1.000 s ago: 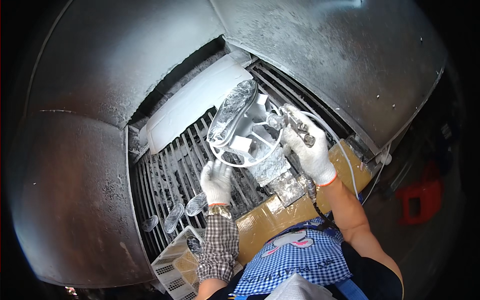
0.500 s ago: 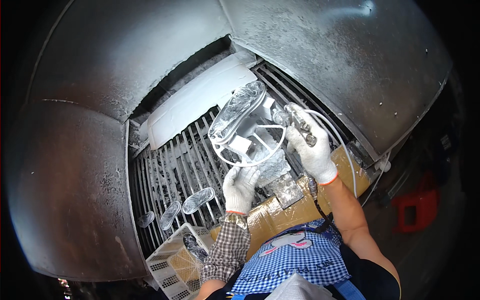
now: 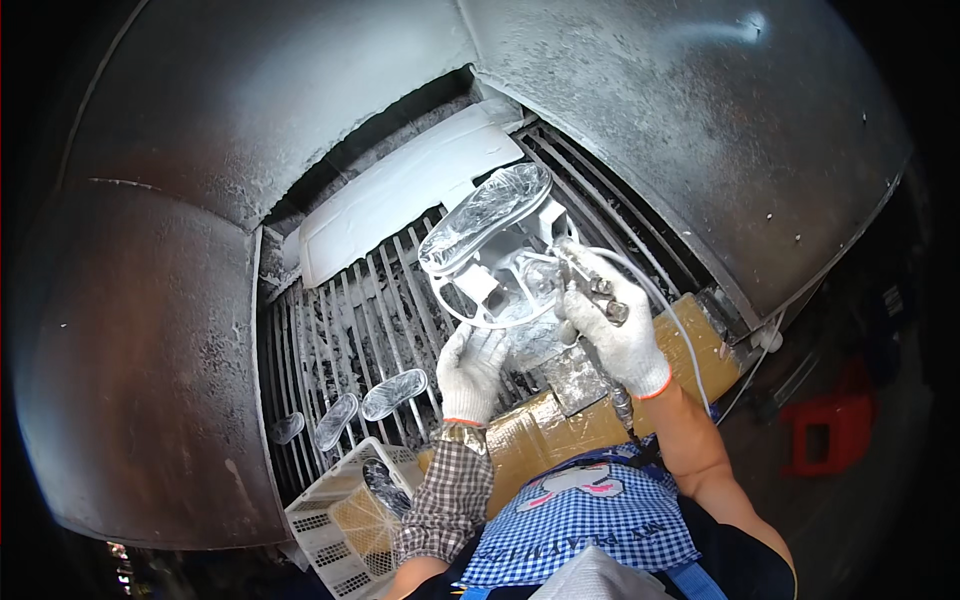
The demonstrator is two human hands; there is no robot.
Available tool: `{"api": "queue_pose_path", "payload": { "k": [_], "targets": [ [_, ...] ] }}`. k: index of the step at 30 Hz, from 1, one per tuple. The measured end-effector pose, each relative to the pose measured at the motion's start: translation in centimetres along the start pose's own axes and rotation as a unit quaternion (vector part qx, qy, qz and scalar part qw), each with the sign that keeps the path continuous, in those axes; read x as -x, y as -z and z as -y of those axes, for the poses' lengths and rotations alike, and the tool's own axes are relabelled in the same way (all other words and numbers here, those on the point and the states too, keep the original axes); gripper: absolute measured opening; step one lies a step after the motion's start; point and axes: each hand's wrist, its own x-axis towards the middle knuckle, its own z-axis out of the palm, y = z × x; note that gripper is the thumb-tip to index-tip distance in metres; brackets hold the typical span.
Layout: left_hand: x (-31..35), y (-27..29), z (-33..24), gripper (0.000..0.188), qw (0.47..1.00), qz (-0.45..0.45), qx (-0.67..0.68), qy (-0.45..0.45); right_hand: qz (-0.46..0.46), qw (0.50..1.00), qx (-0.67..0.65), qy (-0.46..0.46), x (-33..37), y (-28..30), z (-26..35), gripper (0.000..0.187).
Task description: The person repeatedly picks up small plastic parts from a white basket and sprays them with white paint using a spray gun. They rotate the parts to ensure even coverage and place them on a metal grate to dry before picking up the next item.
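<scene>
A white ring with spokes (image 3: 497, 324) carries white blocks and a long oval piece wrapped in clear film (image 3: 487, 216). My left hand (image 3: 472, 368), in a white knit glove, holds the ring's near rim. My right hand (image 3: 622, 332), gloved likewise, is closed around a metal spray gun (image 3: 603, 287) with a hose at its lower end. The gun's front is by the ring's right side, pointing left toward the blocks; a hazy patch there blurs its nozzle and the spokes. Film-wrapped oval pieces (image 3: 395, 395) lie on the slats to the left.
Metal booth walls (image 3: 700, 130) enclose a slatted grate (image 3: 350, 310) dusted with white. A white sheet (image 3: 400, 200) lies across its far part. A white plastic basket (image 3: 330, 540) holds a wrapped piece, lower left. Brown taped cardboard (image 3: 535, 430) edges the near side. A red stool (image 3: 825, 435) stands right.
My right hand and the spray gun have shifted down and left, bringing the gun over the ring's right part. The ring and oval piece have turned slightly. My left hand stays at the near rim.
</scene>
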Motion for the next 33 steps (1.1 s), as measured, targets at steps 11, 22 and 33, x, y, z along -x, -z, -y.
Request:
{"api": "queue_pose_path", "payload": {
  "k": [11,22,33],
  "targets": [
    [-0.4,0.1,-2.0,0.060,0.999,-0.008,-0.023,-0.031,-0.091,0.994,0.046,0.043,-0.3,1.9,0.0,0.053],
    [-1.7,0.8,-4.4,0.047,0.995,-0.061,-0.002,-0.074,-0.137,0.989,0.037,0.030,0.4,3.4,1.6,0.052],
    [-0.6,-0.8,1.8,0.015,0.997,-0.073,0.000,0.003,-0.084,0.991,0.104,0.003,3.6,1.5,4.0,0.055]
  ]
}}
